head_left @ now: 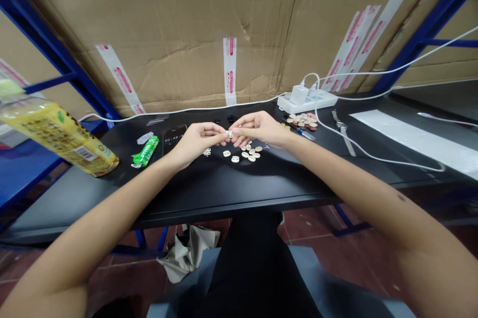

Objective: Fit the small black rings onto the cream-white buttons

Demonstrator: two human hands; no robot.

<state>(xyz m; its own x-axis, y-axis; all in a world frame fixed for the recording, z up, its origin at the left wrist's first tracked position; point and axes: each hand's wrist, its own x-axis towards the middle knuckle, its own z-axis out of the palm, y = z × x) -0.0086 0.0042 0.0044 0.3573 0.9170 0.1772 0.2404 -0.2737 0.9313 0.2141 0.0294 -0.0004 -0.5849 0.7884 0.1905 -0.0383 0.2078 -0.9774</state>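
Pinching small pale piece [229,134] between them, your left hand [201,139] and right hand [259,127] meet over black table [224,188]; loose cream pieces [252,157] lie on it, nearer you; phone [171,137] beside left hand, green wrapper [146,151] left of phone

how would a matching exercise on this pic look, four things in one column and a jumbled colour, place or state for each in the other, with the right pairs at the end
Things:
1. left hand
2. phone
3. bottle
4. power strip

Descriptions:
a. yellow, at the far left of the view
b. white, with an adapter plugged in
c. fingers pinching a small pale piece together with the right hand
d. dark, with digits showing

Right pairs: 1-c, 2-d, 3-a, 4-b
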